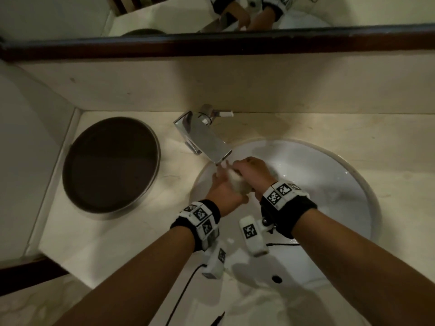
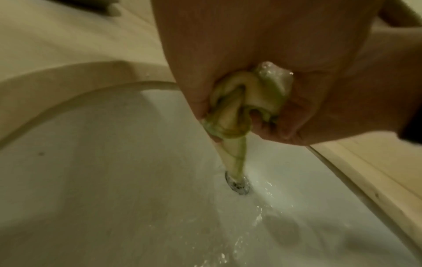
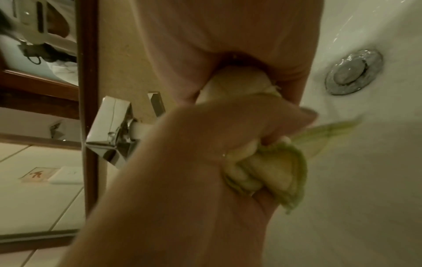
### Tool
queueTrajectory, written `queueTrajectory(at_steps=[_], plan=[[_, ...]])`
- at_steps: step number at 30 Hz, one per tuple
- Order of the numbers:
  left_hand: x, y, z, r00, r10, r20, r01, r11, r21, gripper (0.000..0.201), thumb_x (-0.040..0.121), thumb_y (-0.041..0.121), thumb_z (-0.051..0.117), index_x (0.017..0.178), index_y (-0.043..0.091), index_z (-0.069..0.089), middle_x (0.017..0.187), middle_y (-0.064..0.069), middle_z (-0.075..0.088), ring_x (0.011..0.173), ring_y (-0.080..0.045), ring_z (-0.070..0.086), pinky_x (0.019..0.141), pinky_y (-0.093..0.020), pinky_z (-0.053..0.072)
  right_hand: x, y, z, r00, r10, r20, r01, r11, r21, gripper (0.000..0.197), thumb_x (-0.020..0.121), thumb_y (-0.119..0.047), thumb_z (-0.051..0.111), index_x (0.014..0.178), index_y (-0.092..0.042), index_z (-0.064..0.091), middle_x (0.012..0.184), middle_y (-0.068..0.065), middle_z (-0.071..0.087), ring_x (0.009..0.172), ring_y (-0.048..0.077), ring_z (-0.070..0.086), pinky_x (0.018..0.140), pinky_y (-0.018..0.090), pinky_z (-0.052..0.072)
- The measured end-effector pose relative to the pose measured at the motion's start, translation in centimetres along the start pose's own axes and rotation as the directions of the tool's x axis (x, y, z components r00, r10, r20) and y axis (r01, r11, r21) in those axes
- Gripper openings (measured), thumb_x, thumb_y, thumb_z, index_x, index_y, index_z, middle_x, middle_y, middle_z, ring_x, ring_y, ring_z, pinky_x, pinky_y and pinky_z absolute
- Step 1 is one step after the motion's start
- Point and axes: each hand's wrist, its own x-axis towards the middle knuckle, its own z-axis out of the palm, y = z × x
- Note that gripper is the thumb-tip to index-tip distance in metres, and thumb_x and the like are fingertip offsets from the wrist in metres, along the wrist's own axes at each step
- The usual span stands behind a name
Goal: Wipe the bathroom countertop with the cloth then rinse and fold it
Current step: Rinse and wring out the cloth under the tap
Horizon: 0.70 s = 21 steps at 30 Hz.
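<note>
Both hands meet over the white sink (image 1: 348, 182), just under the spout of the chrome faucet (image 1: 204, 135), and between them sits the cloth (image 1: 237, 182), bunched into a pale wad with a greenish edge. In the head view the left hand (image 1: 223, 191) cups the wad from the near left side with fingers wrapped round it, while the right hand (image 1: 253, 171) closes over it from above; most of the cloth is buried between the palms there. The left wrist view shows more: the cloth (image 2: 246, 106) is squeezed into tight folds inside curled fingers, and a twisted tail of it hangs down towards the metal drain (image 2: 238, 186), whose rim it partly covers. Glints of water lie on the basin beside the drain. From the right wrist, the cloth (image 3: 267, 173) bulges out of a fist, a loose corner blurred against the basin, and the drain (image 3: 354, 72) lies beyond. Whether water runs from the spout is hard to make out. On the beige countertop (image 1: 106, 241) left of the faucet lies a dark round tray (image 1: 110, 165). The mirror (image 1: 164, 12) above is cut off by the frame edge
</note>
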Motion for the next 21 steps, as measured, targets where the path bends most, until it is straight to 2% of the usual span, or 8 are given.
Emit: queueTrajectory(at_steps=[2,3,6,10,13,15,18,21], plan=[[0.2,-0.6,-0.8,0.998,-0.045,0.053,0.063,0.911,-0.408,0.056,0.071,-0.005,0.078,0.117,0.001,0.048,0.099,-0.011,0.061,0.086,-0.019,0.063,0.067,-0.023,0.053,-0.1,0.1,0.0,0.999,-0.025,0.034,0.024,1.0,0.019,0.011,0.078,-0.017,0.059,0.067,-0.019,0.058,0.07,0.0,0.058,0.072,0.021,0.055,0.076,0.04,0.051],[0.2,-0.8,-1.4,0.991,-0.101,0.087,0.132,0.845,-0.518,0.059,0.069,-0.002,0.08,0.12,0.0,0.048,0.093,-0.011,0.064,0.08,-0.019,0.066,0.065,-0.026,0.052,-0.1,0.2,-0.1,0.998,-0.034,0.044,0.032,0.998,0.052,0.02,0.079,-0.01,0.057,0.061,-0.02,0.057,0.062,-0.003,0.056,0.067,0.019,0.052,0.068,0.038,0.047],[0.0,-1.0,-2.7,0.947,-0.191,0.26,0.308,0.774,-0.553,0.05,0.067,0.012,0.081,0.112,0.013,0.06,0.099,-0.007,0.068,0.094,-0.021,0.066,0.077,-0.041,0.049,-0.3,0.4,0.0,0.994,-0.058,0.09,0.04,0.981,0.189,0.033,0.072,0.0,0.053,0.045,-0.019,0.052,0.05,-0.006,0.049,0.06,0.018,0.044,0.055,0.03,0.034],[0.4,-1.0,-2.4,0.949,-0.239,0.207,0.311,0.823,-0.476,0.038,0.076,-0.003,0.072,0.111,0.008,0.063,0.103,-0.015,0.07,0.094,-0.031,0.069,0.082,-0.046,0.058,-0.4,0.2,0.0,0.995,-0.045,0.092,0.019,0.963,0.271,0.014,0.072,-0.007,0.054,0.074,-0.014,0.065,0.074,0.006,0.063,0.072,0.022,0.054,0.061,0.03,0.042],[1.5,-1.0,-2.0,0.97,-0.212,0.117,0.235,0.94,-0.246,0.028,0.077,0.003,0.071,0.104,0.007,0.064,0.089,-0.012,0.067,0.074,-0.021,0.065,0.061,-0.031,0.056,-0.3,0.1,0.0,0.996,0.043,0.075,-0.064,0.947,0.314,0.031,0.073,-0.032,0.055,0.089,-0.009,0.067,0.09,0.015,0.067,0.086,0.026,0.059,0.078,0.037,0.045],[1.8,-0.5,-1.8,0.986,-0.142,0.088,0.139,0.989,0.041,0.023,0.076,0.015,0.07,0.099,0.016,0.064,0.092,-0.004,0.065,0.079,-0.017,0.062,0.064,-0.027,0.05,0.0,0.1,-0.2,0.99,0.135,0.047,-0.143,0.928,0.345,0.044,0.071,-0.04,0.056,0.094,-0.005,0.069,0.098,0.019,0.07,0.093,0.029,0.063,0.087,0.04,0.048],[1.6,0.3,-1.4,0.999,0.045,-0.004,-0.04,0.913,0.406,0.022,0.086,0.022,0.059,0.107,0.016,0.061,0.102,-0.003,0.064,0.092,-0.022,0.061,0.077,-0.029,0.047,0.5,-0.2,-1.0,0.979,0.203,-0.035,-0.179,0.921,0.345,0.037,0.081,-0.042,0.051,0.087,-0.01,0.067,0.102,0.017,0.069,0.096,0.031,0.063,0.093,0.048,0.05],[1.3,-0.8,-1.6,0.977,0.2,-0.074,-0.123,0.81,0.573,0.02,0.089,0.019,0.052,0.109,0.015,0.054,0.105,-0.006,0.062,0.098,-0.028,0.058,0.078,-0.027,0.041,0.9,-0.3,-2.5,0.965,0.261,0.005,-0.251,0.924,0.288,0.039,0.084,-0.048,0.05,0.101,-0.015,0.064,0.107,0.016,0.064,0.094,0.033,0.061,0.086,0.049,0.053]])
